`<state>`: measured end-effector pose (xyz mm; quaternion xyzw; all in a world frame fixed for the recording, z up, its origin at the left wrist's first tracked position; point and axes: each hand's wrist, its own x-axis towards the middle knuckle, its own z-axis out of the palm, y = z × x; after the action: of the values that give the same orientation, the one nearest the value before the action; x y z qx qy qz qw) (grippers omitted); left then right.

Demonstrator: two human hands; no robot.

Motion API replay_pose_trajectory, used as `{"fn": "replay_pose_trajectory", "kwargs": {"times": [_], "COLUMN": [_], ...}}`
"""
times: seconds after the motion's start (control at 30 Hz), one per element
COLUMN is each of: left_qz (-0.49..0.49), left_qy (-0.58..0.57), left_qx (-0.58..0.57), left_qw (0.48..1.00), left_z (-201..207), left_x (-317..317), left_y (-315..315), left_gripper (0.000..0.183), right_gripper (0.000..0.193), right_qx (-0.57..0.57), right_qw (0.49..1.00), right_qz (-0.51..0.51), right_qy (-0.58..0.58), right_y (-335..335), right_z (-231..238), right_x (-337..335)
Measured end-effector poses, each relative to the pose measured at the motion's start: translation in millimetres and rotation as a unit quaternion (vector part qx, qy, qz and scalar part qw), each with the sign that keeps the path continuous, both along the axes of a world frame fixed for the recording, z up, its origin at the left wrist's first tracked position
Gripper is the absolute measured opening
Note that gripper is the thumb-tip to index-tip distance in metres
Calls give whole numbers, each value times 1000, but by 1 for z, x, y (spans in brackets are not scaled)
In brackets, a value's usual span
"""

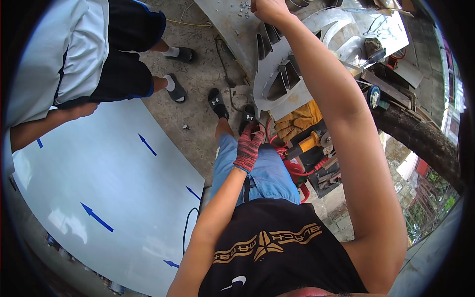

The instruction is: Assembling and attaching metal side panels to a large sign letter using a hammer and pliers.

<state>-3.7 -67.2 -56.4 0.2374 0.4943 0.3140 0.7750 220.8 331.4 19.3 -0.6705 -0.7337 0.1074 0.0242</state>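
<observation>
My left hand [248, 150], in a red and black knit glove, is in front of my blue shorts. Its fingers are pinched together at the edge of a flat grey metal piece [284, 105]; what they hold, if anything, is too small to make out. My bare right hand [271, 11] reaches far forward over a metal-topped table [222, 24], partly cut off by the upper edge of the view. Its fingers look curled, near small grey bits [244, 7]. Below my right forearm, upright metal strips [288, 74] stand on the flat metal piece.
A yellow work glove [299, 122] and a yellow angle grinder [309, 143] lie beside my right leg, near a red hose [311, 172]. At left a person [84, 54] stands by a large pale sheet [133, 198] with blue arrows. A dark cable [225, 64] crosses the floor.
</observation>
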Motion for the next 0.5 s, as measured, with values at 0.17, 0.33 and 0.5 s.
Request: {"fn": "replay_pose_trajectory", "kwargs": {"times": [0.17,0.33,0.5], "left_qz": [32,40,51], "left_qy": [-25,-20,-21], "left_qx": [-24,-40,-38], "left_qw": [999,998,998], "left_z": [18,22,24], "left_x": [6,6,4], "left_y": [7,8,5], "left_gripper": [44,44,44], "right_gripper": [17,17,20], "right_qx": [27,29,-16], "right_qw": [999,997,996], "right_qz": [26,66,78], "right_qy": [-30,-30,-35], "right_y": [11,17,18], "right_z": [-7,-15,-7], "right_x": [-2,-1,-5]}}
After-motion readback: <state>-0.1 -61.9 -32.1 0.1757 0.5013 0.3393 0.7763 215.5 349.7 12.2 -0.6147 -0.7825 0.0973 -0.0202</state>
